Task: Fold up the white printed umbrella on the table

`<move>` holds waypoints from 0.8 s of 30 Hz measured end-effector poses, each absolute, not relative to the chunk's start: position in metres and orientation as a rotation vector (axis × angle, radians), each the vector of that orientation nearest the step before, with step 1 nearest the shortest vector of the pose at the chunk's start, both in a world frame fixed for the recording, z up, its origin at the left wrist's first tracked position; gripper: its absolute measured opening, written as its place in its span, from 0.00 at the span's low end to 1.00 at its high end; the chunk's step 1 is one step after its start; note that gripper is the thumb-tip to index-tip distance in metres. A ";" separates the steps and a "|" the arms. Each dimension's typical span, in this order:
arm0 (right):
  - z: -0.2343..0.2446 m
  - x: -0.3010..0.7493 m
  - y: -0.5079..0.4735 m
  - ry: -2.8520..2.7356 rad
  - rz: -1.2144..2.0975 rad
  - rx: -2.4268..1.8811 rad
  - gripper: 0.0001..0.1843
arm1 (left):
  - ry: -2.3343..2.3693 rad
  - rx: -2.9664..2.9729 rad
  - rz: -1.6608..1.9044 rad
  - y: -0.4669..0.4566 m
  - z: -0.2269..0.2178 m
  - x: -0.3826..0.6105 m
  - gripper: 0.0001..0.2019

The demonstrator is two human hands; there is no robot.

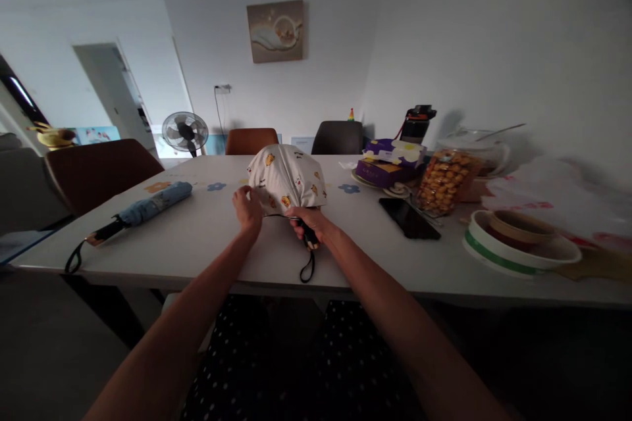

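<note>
A cream umbrella (287, 174) with a small cartoon print lies partly folded on the white table, its canopy loose and bunched. My right hand (309, 220) is wrapped round its black handle, from which a wrist loop hangs toward me. At the canopy's left edge, my left hand (247, 212) has its fingers closed in a pinch on the fabric. A thin dark rib or strap runs between the two hands. To the left lies a folded blue umbrella (155, 204) with a dark handle and a loop.
On the right of the table (197, 250) are a black phone (409, 218), a snack jar (447, 181), a purple tissue box (385, 171), stacked bowls (518, 243) and a plastic bag (557, 197). Chairs (251, 141) and a fan (185, 133) stand beyond.
</note>
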State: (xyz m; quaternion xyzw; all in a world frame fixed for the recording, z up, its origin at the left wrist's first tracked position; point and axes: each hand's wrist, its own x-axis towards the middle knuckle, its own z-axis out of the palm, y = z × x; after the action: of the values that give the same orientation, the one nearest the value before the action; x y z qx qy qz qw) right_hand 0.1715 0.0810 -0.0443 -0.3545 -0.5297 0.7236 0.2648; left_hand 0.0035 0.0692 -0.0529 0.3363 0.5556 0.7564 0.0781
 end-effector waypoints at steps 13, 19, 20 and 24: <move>-0.033 0.176 0.069 -1.601 1.958 -1.089 0.12 | 1.473 1.073 1.852 0.061 -0.007 -0.085 0.08; -0.034 0.176 0.066 -1.644 1.957 -1.031 0.10 | 1.737 1.173 1.619 0.054 -0.014 -0.104 0.11; -0.034 0.176 0.067 -1.645 1.957 -1.033 0.10 | 1.808 1.190 1.611 0.053 -0.016 -0.101 0.11; -0.035 0.173 0.070 -1.604 1.899 -1.058 0.10 | 2.128 1.349 1.863 0.045 -0.017 -0.067 0.09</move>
State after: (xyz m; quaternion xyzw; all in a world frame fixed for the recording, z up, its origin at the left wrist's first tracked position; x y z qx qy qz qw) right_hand 0.1735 0.0697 -0.0348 -0.3821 -0.5794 0.6861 0.2181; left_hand -0.0665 0.0447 -0.0171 0.4304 0.6792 0.5946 0.0040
